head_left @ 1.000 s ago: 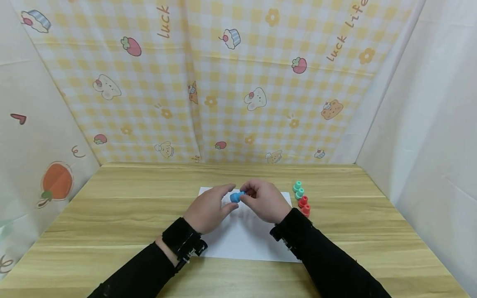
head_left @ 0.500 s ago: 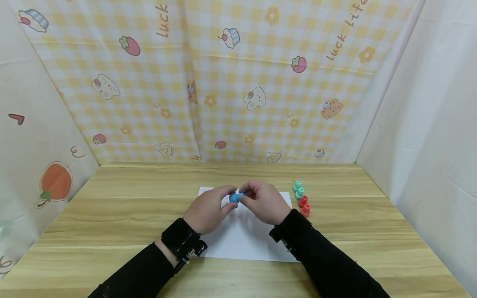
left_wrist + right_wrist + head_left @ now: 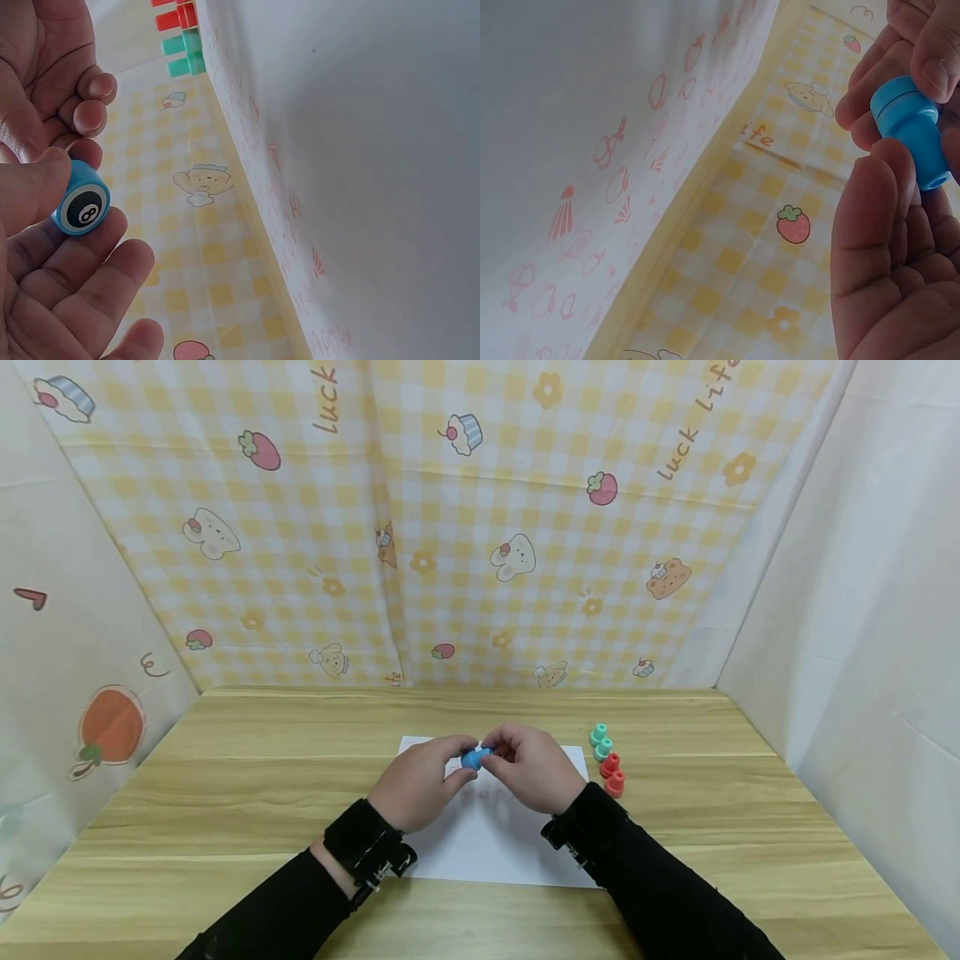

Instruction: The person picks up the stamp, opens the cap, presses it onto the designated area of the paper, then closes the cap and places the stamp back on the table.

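A small blue toy stamp (image 3: 476, 758) is held between my two hands above a white sheet of paper (image 3: 502, 852). My left hand (image 3: 416, 782) pinches its wide end between thumb and fingers. From the other side, my right hand (image 3: 536, 770) grips the narrow handle. The left wrist view shows a black eight-ball picture on the wide end of the stamp (image 3: 84, 208). A thin seam runs round that wide end of the stamp (image 3: 909, 124) in the right wrist view. Reddish printed figures (image 3: 566, 214), one like a shuttlecock, mark the paper.
Right of the paper, two green stamps (image 3: 603, 749) and two red stamps (image 3: 614, 784) stand in a row on the wooden table (image 3: 247, 777). A yellow checked cloth (image 3: 450, 527) hangs behind the table, with white cloth (image 3: 847, 652) at the sides.
Almost nothing differs. Both hands keep their hold on the blue stamp, which has shifted very slightly to the left.
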Action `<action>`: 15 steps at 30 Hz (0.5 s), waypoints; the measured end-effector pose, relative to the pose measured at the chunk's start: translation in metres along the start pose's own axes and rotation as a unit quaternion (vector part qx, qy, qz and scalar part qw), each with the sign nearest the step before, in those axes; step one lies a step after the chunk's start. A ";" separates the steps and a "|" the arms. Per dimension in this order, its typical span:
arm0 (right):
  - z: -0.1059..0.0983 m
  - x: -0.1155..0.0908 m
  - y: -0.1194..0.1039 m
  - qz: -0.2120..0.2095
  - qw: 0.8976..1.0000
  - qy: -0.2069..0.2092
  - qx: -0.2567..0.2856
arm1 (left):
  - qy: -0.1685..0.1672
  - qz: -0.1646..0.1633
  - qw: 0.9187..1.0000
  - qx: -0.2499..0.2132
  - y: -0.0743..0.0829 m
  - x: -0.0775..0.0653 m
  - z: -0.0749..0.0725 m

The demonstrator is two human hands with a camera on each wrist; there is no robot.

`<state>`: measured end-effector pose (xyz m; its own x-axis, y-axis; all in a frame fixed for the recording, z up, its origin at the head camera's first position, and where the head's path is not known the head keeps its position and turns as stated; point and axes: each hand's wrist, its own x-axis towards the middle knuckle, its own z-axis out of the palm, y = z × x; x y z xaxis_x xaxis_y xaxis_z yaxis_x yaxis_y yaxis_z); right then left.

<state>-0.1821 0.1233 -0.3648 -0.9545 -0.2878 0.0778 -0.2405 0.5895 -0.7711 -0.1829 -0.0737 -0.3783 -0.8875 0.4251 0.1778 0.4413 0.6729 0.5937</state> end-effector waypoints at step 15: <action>0.004 -0.003 0.004 0.001 0.997 -0.029 0.066 | 0.020 0.021 0.999 -0.016 -0.001 -0.002 0.003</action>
<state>-0.1796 0.1232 -0.3704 -0.9422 -0.3325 0.0413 -0.2092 0.4876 -0.8476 -0.1812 -0.0740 -0.3815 -0.8736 0.4270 0.2335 0.4734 0.6349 0.6105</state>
